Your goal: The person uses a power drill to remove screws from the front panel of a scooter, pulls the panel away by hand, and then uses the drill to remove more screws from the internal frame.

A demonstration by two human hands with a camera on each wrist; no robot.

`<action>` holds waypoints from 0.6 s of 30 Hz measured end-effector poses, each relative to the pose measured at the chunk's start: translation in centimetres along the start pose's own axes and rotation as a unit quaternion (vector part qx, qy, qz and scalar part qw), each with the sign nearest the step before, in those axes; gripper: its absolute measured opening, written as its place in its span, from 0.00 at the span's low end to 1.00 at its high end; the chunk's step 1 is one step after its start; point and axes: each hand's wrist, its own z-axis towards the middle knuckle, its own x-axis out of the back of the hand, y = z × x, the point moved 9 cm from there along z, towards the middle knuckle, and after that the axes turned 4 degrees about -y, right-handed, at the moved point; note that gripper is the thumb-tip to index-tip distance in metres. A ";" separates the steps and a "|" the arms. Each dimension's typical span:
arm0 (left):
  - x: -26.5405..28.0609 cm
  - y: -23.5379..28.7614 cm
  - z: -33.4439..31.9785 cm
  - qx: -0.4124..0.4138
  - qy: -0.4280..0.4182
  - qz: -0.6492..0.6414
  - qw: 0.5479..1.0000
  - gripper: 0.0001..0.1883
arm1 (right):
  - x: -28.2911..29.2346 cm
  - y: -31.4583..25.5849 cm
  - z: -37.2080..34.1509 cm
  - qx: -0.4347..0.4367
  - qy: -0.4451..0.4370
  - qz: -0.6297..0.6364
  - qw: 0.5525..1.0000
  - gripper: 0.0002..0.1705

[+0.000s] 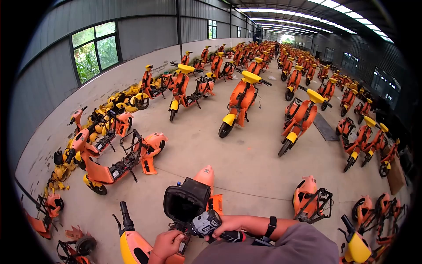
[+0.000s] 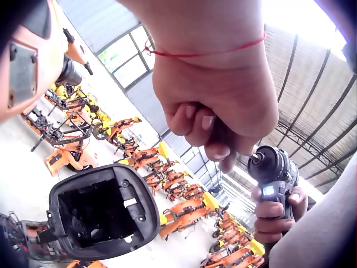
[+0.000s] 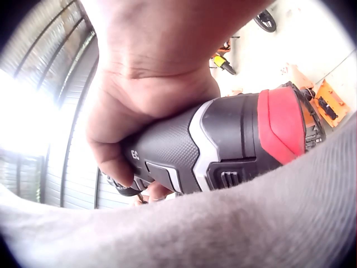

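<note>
Where the right hand [image 1: 228, 223] closes: round the body of a power drill [image 1: 205, 222], fingers wrapped about it, low in the middle of the head view.
Drill's red end: near the grey sleeve [image 1: 272, 246].
Left hand [image 1: 167, 244]: fingers curled in toward the palm, nothing showing in its grip; in its own wrist view the drill's chuck [image 2: 265, 164] appears near the fingertips, but contact cannot be told.
Wrists: a red cord [image 2: 209, 54] on the left, a black strap [image 1: 271, 226] on the right.
Scooter front [image 1: 134, 246]: orange and yellow, just beside the left hand.
Black bucket [image 2: 148, 212]: open-topped, just beyond the drill, with an orange rear cowl [image 1: 204, 176] behind it.
Stripped scooter [image 1: 125, 158]: farther left, its frame exposed.
Dark panel [image 1: 325, 127]: flat on the floor, right of centre.
Yellow parts [image 1: 121, 101]: heaped along the left wall.
Scooter rows [image 1: 299, 55]: orange, mostly yellow-topped, running deep into the hall.
Window [image 1: 96, 50]: set in the left wall, greenery outside.
</note>
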 end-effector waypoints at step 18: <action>0.6 1.0 -0.2 0.011 0.005 0.028 1.000 0.09 | 0.4 -0.3 0.3 -0.006 0.021 0.012 1.000 0.22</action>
